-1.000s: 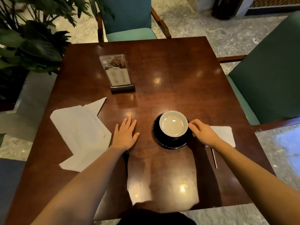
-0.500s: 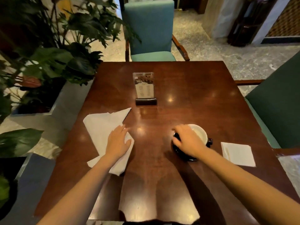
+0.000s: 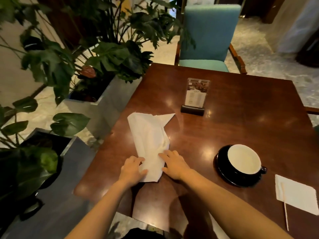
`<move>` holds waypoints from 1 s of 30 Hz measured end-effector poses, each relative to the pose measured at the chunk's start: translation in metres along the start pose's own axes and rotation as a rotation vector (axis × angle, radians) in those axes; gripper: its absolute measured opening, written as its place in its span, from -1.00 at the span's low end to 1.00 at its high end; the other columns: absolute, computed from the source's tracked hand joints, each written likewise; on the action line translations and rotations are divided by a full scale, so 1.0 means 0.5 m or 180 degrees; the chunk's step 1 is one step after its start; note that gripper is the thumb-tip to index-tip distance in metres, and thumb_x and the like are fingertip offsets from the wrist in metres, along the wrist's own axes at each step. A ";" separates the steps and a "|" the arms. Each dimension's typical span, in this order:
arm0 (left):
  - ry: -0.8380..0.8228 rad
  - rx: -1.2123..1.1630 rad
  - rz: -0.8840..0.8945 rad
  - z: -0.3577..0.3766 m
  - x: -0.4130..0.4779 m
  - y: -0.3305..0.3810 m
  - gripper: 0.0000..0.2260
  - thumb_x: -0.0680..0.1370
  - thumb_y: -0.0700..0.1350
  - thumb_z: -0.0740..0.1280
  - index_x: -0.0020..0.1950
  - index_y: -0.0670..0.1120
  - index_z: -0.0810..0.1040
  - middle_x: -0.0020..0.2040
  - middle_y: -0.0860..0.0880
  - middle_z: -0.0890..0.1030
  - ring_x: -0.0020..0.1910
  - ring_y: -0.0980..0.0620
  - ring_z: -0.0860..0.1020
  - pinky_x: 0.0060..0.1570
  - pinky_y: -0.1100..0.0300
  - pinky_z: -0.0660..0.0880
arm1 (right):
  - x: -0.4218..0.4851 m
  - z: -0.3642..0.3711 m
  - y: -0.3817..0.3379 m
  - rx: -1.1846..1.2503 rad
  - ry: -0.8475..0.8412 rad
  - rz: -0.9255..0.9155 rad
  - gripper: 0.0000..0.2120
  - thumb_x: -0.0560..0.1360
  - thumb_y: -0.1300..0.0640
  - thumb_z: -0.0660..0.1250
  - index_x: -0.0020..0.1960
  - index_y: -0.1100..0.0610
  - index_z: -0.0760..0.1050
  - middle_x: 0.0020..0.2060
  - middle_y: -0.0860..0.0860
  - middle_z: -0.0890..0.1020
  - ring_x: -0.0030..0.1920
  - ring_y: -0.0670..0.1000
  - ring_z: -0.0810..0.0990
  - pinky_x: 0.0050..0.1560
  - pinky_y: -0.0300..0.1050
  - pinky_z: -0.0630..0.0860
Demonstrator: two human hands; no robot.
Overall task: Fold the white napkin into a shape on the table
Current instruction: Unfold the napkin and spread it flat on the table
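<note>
Early days on this one, I'd say. The white napkin (image 3: 151, 145) is lying on the left part of the dark wooden table (image 3: 241, 128), close to the left edge, and it's only loosely gathered into a long, lopsided strip running from the near side to the far side. No crisp shape yet, so most of the folding looks like it's still ahead.

Both hands are on the near end of it. The left hand (image 3: 132, 170) lies flat on the near-left corner, fingers spread and pressing down, not gripping anything. The right hand (image 3: 174, 163) is the same deal on the near-right edge: palm down, fingers resting on the paper, nothing pinched as far as I can tell.

The napkin itself looks thin and soft, a bit wrinkled in the middle, with layers overlapping unevenly. At the far end one pointed corner sticks out to the right, toward the menu stand (image 3: 195, 97). The near end is blunt and slightly angled.

Off to the right there's a cup on a black saucer (image 3: 241, 164), well apart from the napkin.
</note>
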State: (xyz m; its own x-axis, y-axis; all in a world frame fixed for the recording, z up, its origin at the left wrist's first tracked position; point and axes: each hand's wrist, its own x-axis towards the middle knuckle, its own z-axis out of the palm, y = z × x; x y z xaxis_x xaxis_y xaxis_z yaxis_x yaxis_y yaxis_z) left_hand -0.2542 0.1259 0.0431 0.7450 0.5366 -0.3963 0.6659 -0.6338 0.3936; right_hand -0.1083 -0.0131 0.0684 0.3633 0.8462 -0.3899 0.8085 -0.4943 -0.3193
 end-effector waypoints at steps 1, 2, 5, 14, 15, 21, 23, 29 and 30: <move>-0.0027 -0.0102 -0.0076 0.001 -0.001 -0.001 -0.59 0.50 0.08 0.31 0.31 0.03 0.38 0.16 -0.04 0.42 0.22 -0.08 0.34 0.17 0.04 0.36 | 0.004 -0.001 -0.003 -0.0123 0.0066 0.0003 -0.45 0.56 0.06 0.18 0.49 0.03 0.07 0.50 0.05 0.09 0.37 0.19 0.17 0.31 0.08 0.26; -0.0127 -0.0210 -0.0123 0.002 0.001 0.000 -0.61 0.50 0.08 0.30 0.29 0.01 0.39 0.15 -0.04 0.45 0.21 -0.08 0.38 0.13 0.05 0.38 | 0.009 -0.002 -0.005 -0.0186 0.0130 -0.0016 -0.44 0.56 0.08 0.18 0.49 0.03 0.06 0.51 0.03 0.06 0.37 0.19 0.16 0.31 0.07 0.26; -0.0395 -0.0474 -0.0048 -0.006 -0.004 0.014 -0.85 0.50 -0.08 0.29 0.03 -0.08 0.46 -0.17 0.01 0.50 -0.05 -0.10 0.49 -0.21 0.13 0.34 | 0.023 -0.005 -0.007 -0.0266 0.0090 -0.0115 -0.45 0.55 0.12 0.20 0.48 0.05 0.10 0.48 0.06 0.17 0.35 0.18 0.20 0.28 0.05 0.25; 0.0430 -0.0819 0.0953 -0.103 -0.027 0.070 -0.63 0.39 0.20 0.17 -0.09 -0.02 0.60 -0.19 0.04 0.62 -0.19 0.04 0.55 -0.17 0.11 0.45 | 0.025 -0.060 -0.031 0.0407 0.0545 -0.0892 -0.59 0.44 -0.05 0.26 0.23 0.10 0.42 0.10 0.10 0.45 0.10 0.11 0.36 0.06 -0.01 0.30; 0.0532 -0.0944 0.0970 -0.121 -0.027 0.082 -0.67 0.40 0.18 0.21 -0.10 -0.01 0.61 -0.19 0.07 0.63 -0.19 0.10 0.56 -0.16 0.17 0.45 | 0.027 -0.078 -0.036 0.0574 0.0570 -0.1039 -0.65 0.43 -0.07 0.22 0.08 0.15 0.49 -0.01 0.11 0.51 0.00 0.10 0.41 -0.01 -0.01 0.33; 0.0435 -0.1610 0.0961 -0.231 -0.010 0.106 -0.82 0.46 -0.02 0.43 -0.05 -0.10 0.58 -0.17 0.09 0.58 -0.22 0.22 0.51 -0.23 0.38 0.37 | 0.017 -0.224 -0.034 0.1555 0.1366 -0.0826 -0.68 0.57 0.15 0.21 -0.36 -0.02 0.36 -0.43 -0.11 0.42 -0.39 -0.14 0.38 -0.34 -0.20 0.26; 0.0371 -0.1813 0.1010 -0.253 -0.011 0.113 -0.78 0.46 -0.08 0.43 -0.11 -0.24 0.57 -0.22 -0.03 0.57 -0.29 0.20 0.50 -0.25 0.33 0.35 | 0.017 -0.280 -0.035 0.1806 0.1630 -0.0716 -0.78 0.58 0.20 0.16 -0.18 0.06 0.52 -0.27 -0.11 0.51 -0.26 -0.13 0.45 -0.29 -0.36 0.30; 0.1170 -0.2094 0.1408 -0.372 -0.011 0.187 -0.94 0.53 -0.12 0.35 -0.03 0.03 0.57 -0.07 -0.03 0.63 -0.08 0.03 0.58 -0.07 0.12 0.49 | -0.010 -0.427 -0.044 0.1627 0.1148 -0.0958 -0.79 0.56 0.21 0.18 -0.24 0.02 0.43 -0.29 -0.07 0.47 -0.23 -0.06 0.43 -0.19 -0.15 0.36; 0.1251 -0.1852 0.1590 -0.398 -0.013 0.205 -0.98 0.52 -0.09 0.34 -0.07 0.00 0.56 -0.15 0.01 0.61 -0.16 0.05 0.56 -0.13 0.13 0.47 | -0.021 -0.452 -0.054 0.1712 0.1084 -0.1088 -0.84 0.57 0.16 0.20 -0.18 0.07 0.47 -0.25 -0.04 0.49 -0.22 -0.07 0.44 -0.18 -0.17 0.38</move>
State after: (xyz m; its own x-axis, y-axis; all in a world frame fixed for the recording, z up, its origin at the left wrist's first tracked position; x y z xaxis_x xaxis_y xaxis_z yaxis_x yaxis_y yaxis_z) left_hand -0.1828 0.1684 0.2508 0.8443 0.4929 0.2102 0.0908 -0.5183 0.8504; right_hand -0.0293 0.0365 0.2764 0.3258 0.9428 0.0708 0.5947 -0.1462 -0.7905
